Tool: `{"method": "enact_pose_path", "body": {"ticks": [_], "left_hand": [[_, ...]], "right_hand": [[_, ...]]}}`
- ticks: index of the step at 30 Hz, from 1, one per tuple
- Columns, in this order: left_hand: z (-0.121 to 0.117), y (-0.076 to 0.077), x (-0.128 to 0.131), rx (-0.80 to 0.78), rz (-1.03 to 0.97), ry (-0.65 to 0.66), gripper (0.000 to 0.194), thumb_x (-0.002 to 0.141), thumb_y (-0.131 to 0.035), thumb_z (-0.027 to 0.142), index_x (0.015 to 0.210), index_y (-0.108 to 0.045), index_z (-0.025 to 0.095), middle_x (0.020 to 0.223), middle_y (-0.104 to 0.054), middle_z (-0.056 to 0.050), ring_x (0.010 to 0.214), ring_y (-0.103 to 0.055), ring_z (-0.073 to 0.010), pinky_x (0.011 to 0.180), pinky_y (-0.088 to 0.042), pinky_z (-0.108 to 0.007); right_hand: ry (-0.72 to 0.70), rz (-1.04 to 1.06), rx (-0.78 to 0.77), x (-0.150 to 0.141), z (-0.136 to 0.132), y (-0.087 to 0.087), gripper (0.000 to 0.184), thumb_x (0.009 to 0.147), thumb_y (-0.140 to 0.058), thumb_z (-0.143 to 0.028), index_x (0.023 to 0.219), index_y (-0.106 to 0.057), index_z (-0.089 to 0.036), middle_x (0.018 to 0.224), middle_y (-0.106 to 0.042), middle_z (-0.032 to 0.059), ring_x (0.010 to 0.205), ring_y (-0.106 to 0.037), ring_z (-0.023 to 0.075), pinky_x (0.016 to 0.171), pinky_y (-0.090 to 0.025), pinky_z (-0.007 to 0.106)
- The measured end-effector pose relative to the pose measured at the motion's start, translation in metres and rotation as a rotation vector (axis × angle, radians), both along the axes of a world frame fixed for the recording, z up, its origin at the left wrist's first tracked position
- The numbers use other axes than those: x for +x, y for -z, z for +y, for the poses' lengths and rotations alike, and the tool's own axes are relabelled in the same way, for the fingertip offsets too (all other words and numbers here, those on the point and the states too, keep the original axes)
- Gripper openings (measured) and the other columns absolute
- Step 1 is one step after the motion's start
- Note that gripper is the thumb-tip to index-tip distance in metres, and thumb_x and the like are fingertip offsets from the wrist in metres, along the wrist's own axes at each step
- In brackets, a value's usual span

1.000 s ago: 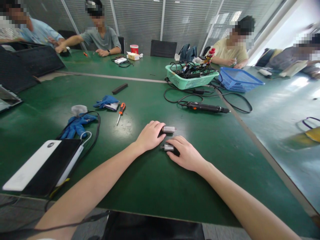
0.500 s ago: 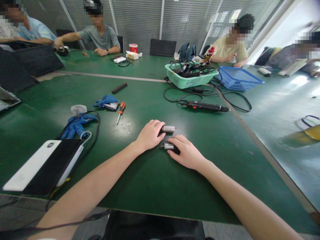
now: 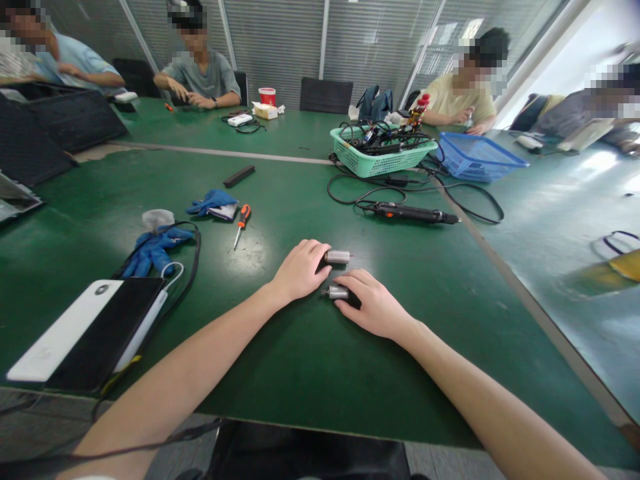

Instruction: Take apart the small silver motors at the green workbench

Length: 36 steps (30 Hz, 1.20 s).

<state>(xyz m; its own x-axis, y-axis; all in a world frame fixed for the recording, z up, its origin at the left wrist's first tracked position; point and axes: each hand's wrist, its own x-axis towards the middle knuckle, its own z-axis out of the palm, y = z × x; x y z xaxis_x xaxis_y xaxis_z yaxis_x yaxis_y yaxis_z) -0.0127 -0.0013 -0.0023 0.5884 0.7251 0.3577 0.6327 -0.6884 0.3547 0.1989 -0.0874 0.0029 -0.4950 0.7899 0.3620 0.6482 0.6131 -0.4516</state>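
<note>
On the green table, my left hand (image 3: 301,269) is closed round the dark end of a silver metal cylinder (image 3: 339,257). A thin pin sticks out of the cylinder's right end. Lower and slightly to the right, my right hand (image 3: 374,303) grips the dark end of a second, shorter silver cylinder (image 3: 338,292), whose narrow tip points left. The two pieces lie apart, one behind the other. My fingers and palms hide the rest of both.
An orange-handled screwdriver (image 3: 243,225) and blue gloves (image 3: 153,253) lie left, near a white-and-black device (image 3: 85,333). A black electric screwdriver (image 3: 413,213) with cable lies ahead, before a green basket (image 3: 373,165) of tools and a blue basket (image 3: 480,163). Several people sit around the table.
My hands and the two cylinders have not visibly moved. Across the table, the person in grey has drawn an outstretched arm back, and both their hands are now close together.
</note>
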Motion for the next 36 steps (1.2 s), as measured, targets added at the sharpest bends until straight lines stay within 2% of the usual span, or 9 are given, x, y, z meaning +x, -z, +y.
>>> {"method": "enact_pose_path", "body": {"ticks": [36], "left_hand": [[-0.0018, -0.0012, -0.0005, 0.053, -0.033, -0.006, 0.034, 0.092, -0.058, 0.026, 0.125, -0.056, 0.019, 0.121, -0.060, -0.010, 0.116, -0.054, -0.0273, 0.104, -0.048, -0.044]], "right_hand": [[0.000, -0.025, 0.007, -0.0019, 0.0032, -0.0010, 0.033, 0.090, -0.064, -0.024, 0.123, -0.061, -0.022, 0.112, -0.066, 0.0100, 0.106, -0.061, 0.0280, 0.095, -0.054, 0.048]]}}
